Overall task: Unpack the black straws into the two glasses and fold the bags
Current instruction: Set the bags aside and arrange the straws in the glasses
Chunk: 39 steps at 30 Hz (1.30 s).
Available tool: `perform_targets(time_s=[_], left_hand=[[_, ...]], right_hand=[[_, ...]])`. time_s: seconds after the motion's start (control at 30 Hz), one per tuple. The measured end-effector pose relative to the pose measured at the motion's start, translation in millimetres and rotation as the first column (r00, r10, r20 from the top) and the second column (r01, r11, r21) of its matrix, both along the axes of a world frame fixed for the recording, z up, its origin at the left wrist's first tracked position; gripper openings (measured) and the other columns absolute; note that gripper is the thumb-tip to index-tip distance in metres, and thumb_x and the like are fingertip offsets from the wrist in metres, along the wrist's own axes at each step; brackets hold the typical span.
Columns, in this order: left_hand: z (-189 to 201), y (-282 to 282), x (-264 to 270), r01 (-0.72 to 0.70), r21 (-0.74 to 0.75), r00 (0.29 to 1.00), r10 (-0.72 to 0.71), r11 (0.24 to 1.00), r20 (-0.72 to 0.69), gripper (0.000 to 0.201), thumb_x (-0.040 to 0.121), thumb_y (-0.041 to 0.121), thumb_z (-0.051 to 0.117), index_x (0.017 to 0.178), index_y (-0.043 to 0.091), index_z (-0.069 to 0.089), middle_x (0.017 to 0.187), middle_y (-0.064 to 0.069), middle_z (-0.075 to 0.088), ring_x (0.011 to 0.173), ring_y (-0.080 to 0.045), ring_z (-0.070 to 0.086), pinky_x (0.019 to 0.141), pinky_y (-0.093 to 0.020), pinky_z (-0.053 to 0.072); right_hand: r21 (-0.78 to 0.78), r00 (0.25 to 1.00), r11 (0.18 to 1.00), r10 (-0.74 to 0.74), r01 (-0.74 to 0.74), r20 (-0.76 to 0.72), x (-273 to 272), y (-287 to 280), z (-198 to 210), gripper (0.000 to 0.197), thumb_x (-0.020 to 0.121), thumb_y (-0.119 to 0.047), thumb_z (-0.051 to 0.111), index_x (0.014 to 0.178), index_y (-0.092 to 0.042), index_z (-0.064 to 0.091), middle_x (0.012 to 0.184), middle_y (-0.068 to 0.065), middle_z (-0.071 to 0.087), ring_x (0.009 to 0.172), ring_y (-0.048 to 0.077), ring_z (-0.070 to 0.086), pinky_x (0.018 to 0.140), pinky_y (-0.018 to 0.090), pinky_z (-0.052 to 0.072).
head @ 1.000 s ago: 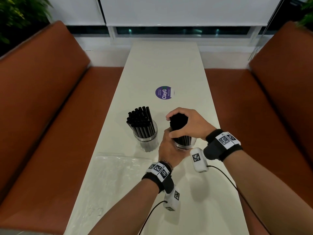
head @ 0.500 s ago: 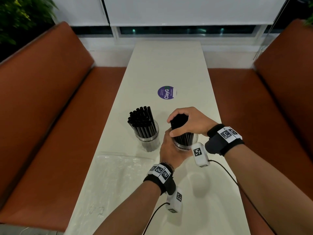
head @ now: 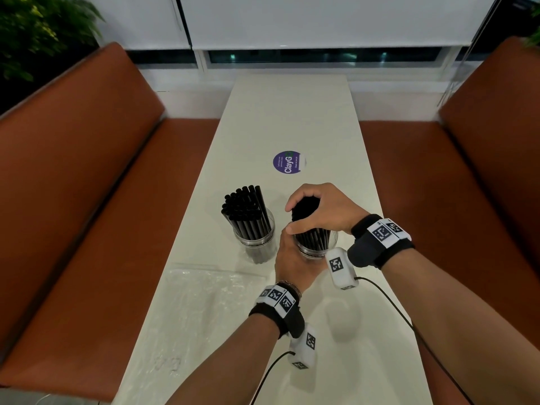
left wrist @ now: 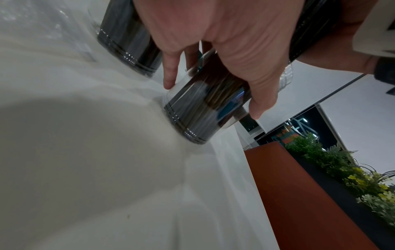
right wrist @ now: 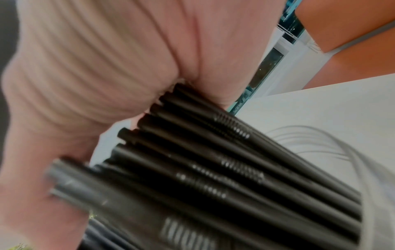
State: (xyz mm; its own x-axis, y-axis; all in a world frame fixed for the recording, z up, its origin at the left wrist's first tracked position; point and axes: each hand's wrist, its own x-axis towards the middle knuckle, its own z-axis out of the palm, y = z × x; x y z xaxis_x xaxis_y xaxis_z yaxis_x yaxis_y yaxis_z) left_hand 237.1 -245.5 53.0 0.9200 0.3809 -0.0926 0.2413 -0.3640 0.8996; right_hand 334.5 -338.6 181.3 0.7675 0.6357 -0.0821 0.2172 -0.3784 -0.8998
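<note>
Head view first: long white counter [head: 292,112] between two rust-brown benches. The left clear glass tumbler [head: 258,244] is already stuffed with black plastic straws [head: 244,209] and stands free, just left of the action. The right clear glass tumbler [head: 314,248] is where the work is. The left hand [head: 292,258] wraps its near side, pretty clearly to stop it tipping or sliding. The right hand [head: 320,210] comes over the top and closes round the second bundle of black straws [head: 304,211], whose lower ends already sit inside that glass. My read is that the bundle is being held together so it settles in without fanning out. A crinkled clear plastic bag [head: 204,290] lies flat on the counter, near left of the glasses, not folded yet. I can only make out one bag for sure.

Left wrist view: the fingers [left wrist: 171,71] are curled round the glass wall, thumb on the other side, a fairly wide wrap with the glass filling it. The base looks planted on the counter.

Right wrist view: blurry, but the palm and fingers [right wrist: 89,71] are tight round the straw tops, bendy ribbed sections showing below the grip and the glass rim at the lower right.
</note>
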Motion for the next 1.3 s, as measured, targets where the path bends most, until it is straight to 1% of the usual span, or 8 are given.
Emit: perform_targets(time_s=[0.37,0.53,0.63,0.73,0.9,1.07,1.17,1.3], left_hand=[[-8.0,4.2,0.4,-0.03,-0.061,0.999,0.033,0.998,0.043,0.098,0.06,0.059,0.09,0.141,0.036,0.04,0.128,0.015,0.066,0.115,-0.008,0.069,0.097,-0.043,0.061],[-12.0,4.4,2.6,-0.038,-0.042,0.999,0.039,0.998,0.025,0.102,0.06,0.059,0.091,0.145,0.033,0.04,0.133,0.014,0.063,0.121,-0.009,0.066,0.101,-0.043,0.06],[-14.8,4.5,2.3,-0.049,-0.053,0.999,0.05,0.997,0.01,0.105,0.06,0.058,0.092,0.147,0.034,0.039,0.138,0.014,0.061,0.126,-0.009,0.063,0.106,-0.042,0.057],[-12.6,4.1,0.8,-0.059,-0.094,0.998,0.059,0.994,0.004,0.103,0.056,0.056,0.092,0.145,0.035,0.044,0.138,0.015,0.061,0.123,-0.006,0.063,0.107,-0.04,0.056],[-14.6,4.4,-0.4,-0.073,-0.102,0.997,0.075,0.992,0.014,0.105,0.051,0.059,0.095,0.142,0.039,0.046,0.137,0.014,0.063,0.12,-0.008,0.067,0.102,-0.039,0.059],[-19.3,3.9,2.9,-0.053,-0.063,0.998,0.055,0.997,0.025,0.103,0.052,0.065,0.094,0.141,0.039,0.05,0.134,0.016,0.065,0.117,-0.004,0.068,0.098,-0.036,0.062],[-25.6,4.2,4.7,0.001,-0.022,0.999,0.0,1.0,0.038,0.094,0.058,0.063,0.094,0.141,0.04,0.058,0.137,0.018,0.066,0.121,-0.001,0.067,0.1,-0.033,0.06],[-22.5,3.8,4.4,-0.014,-0.085,1.0,0.016,0.996,0.026,0.092,0.061,0.046,0.094,0.141,0.037,0.051,0.128,0.02,0.068,0.114,0.0,0.07,0.098,-0.037,0.062]], right_hand=[[-0.029,0.998,0.999,-0.017,0.019,0.064,0.2,7.7,3.1,0.032,0.065,-0.019,0.101,0.091,-0.021,0.083,0.103,-0.001,0.078,0.1,0.021,0.073,0.093,0.04,0.062],[-0.053,0.999,0.999,0.007,-0.005,0.036,-0.2,7.3,8.6,0.038,0.064,-0.025,0.102,0.098,-0.027,0.084,0.108,-0.005,0.079,0.105,0.015,0.073,0.099,0.038,0.061],[-0.052,1.0,0.999,0.006,-0.005,0.019,-1.6,3.2,14.8,0.058,0.061,-0.036,0.103,0.115,-0.037,0.079,0.124,-0.014,0.074,0.12,0.005,0.067,0.109,0.031,0.052],[-0.05,1.0,0.999,0.001,0.001,0.026,-1.7,-8.6,18.6,0.086,0.059,-0.041,0.103,0.137,-0.044,0.066,0.144,-0.02,0.063,0.14,-0.002,0.051,0.122,0.031,0.036],[-0.005,1.0,1.0,-0.028,0.028,-0.01,-6.2,-35.6,7.5,0.128,0.053,-0.035,0.104,0.16,-0.039,0.034,0.161,-0.008,0.049,0.152,0.005,0.039,0.129,0.033,0.025],[-0.078,0.992,0.99,-0.123,0.121,-0.022,-30.2,-32.5,-16.6,0.16,0.045,-0.042,0.108,0.167,-0.036,0.004,0.17,-0.005,0.033,0.157,0.01,0.027,0.129,0.035,0.022],[-0.067,0.975,0.974,-0.213,0.217,0.067,-42.0,-13.1,-24.7,0.16,0.042,-0.049,0.106,0.167,-0.036,0.007,0.168,-0.001,0.035,0.155,0.015,0.032,0.126,0.037,0.03],[-0.022,0.951,0.961,-0.268,0.274,0.155,-40.0,5.3,-27.6,0.129,0.054,-0.038,0.105,0.159,-0.033,0.03,0.151,-0.007,0.05,0.137,0.01,0.047,0.115,0.031,0.041]])
